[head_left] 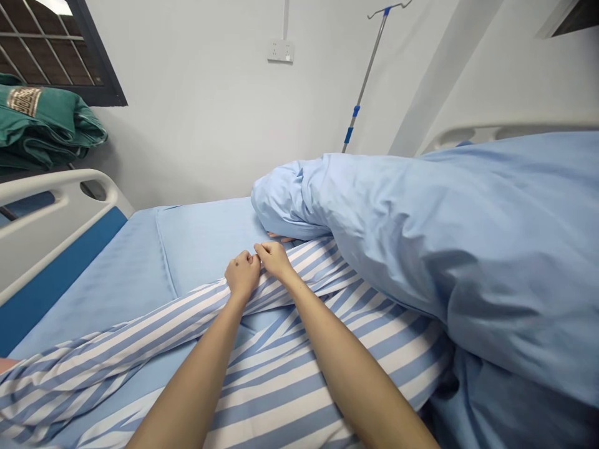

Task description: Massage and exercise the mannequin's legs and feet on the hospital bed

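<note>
Blue-and-white striped clothing [163,322] lies across the bed, with a long narrow part reaching from the lower left to the quilt. My left hand [243,273] is closed on the upper edge of this part, knuckles up. Right beside it, almost touching, my right hand [274,259] is closed at the same edge, its fingers curled. The cloth inside both hands is mostly hidden. Just beyond, another person's or a manikin's fingertips [281,237] show under the edge of the light blue quilt [397,206]. A wider striped part [290,386] spreads beneath my forearms.
A pale blue sheet [206,234] covers the mattress. On the left stands a white and blue bed end board [60,249], with folded green fabric [47,131] behind it. An IV pole [369,75] rises by the wall, below a barred window's level. A wall socket [281,51] is at the back.
</note>
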